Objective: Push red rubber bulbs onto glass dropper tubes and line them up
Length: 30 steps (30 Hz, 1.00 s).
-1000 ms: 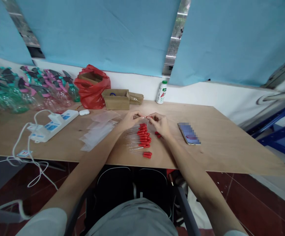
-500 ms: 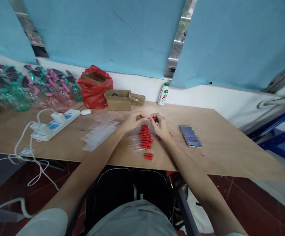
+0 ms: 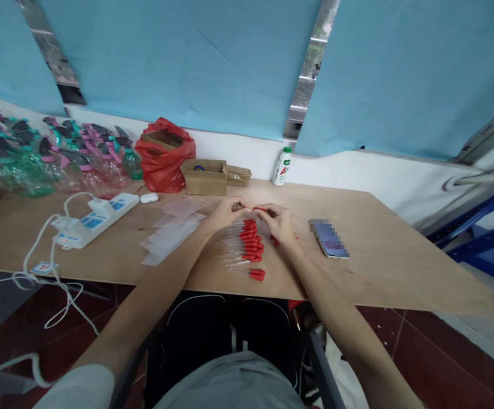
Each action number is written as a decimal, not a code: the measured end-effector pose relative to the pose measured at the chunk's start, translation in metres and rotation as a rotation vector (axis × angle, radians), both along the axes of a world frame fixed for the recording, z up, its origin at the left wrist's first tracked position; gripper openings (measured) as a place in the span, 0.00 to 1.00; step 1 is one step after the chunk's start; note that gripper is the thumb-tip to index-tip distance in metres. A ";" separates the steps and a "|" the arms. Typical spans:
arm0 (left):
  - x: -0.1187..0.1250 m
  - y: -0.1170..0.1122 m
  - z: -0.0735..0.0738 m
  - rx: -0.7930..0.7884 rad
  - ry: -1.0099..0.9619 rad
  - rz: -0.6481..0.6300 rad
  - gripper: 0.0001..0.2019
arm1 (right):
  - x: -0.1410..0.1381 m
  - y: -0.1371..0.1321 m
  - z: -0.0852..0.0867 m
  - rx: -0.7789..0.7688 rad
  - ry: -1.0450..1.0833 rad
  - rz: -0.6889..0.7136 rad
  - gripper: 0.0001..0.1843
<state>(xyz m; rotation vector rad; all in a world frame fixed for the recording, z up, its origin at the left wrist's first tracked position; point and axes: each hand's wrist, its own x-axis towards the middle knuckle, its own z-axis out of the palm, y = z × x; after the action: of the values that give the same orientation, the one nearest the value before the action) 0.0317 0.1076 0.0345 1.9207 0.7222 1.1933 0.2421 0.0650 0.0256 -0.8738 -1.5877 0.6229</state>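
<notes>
Above the pile, my two hands meet fingertip to fingertip around a dropper with a red rubber bulb [image 3: 259, 209]. My left hand [image 3: 231, 213] pinches its thin tube end, which is mostly hidden by the fingers. The red bulb is gripped between thumb and fingers of my right hand [image 3: 277, 221]. Just below lies a column of glass droppers [image 3: 250, 246], red bulbs to the right and clear tubes to the left. A few loose red bulbs [image 3: 275, 240] lie partly hidden beside my right wrist.
Clear plastic bags [image 3: 168, 241] lie left of the droppers, near a power strip [image 3: 97, 221]. Behind stand a red bag [image 3: 164, 162], a cardboard box [image 3: 205, 177], a white bottle [image 3: 281, 167] and several spray bottles [image 3: 89, 170]. A phone [image 3: 329, 238] lies right.
My right hand's fingers have shifted on the red bulb, which now lies more level and shows more between the hands. The view has tilted up slightly; the droppers on the table look unchanged.
</notes>
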 end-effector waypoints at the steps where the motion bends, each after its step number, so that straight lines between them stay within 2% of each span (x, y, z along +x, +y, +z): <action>1: 0.000 0.001 -0.001 -0.005 -0.003 0.005 0.18 | 0.000 0.001 -0.001 -0.007 0.000 0.004 0.17; 6: 0.000 0.005 -0.006 -0.022 -0.007 -0.004 0.17 | 0.001 0.006 -0.006 -0.017 0.003 0.020 0.19; 12: -0.001 0.005 -0.006 -0.016 0.003 -0.013 0.18 | 0.000 0.002 -0.001 -0.029 0.009 0.041 0.21; 19: 0.000 0.008 -0.012 -0.017 0.034 -0.032 0.17 | 0.002 0.001 -0.001 -0.067 0.002 0.075 0.23; 25: 0.000 0.001 -0.001 0.154 0.128 0.064 0.13 | 0.004 0.005 0.003 -0.052 -0.029 0.057 0.21; 30: -0.007 -0.002 0.005 0.273 0.203 0.144 0.14 | 0.006 0.006 0.003 -0.114 0.008 0.089 0.22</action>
<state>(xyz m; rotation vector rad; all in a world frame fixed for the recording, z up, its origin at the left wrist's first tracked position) 0.0244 0.1057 0.0393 2.2728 0.8518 1.2474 0.2479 0.0707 0.0286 -0.8866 -1.6032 0.7858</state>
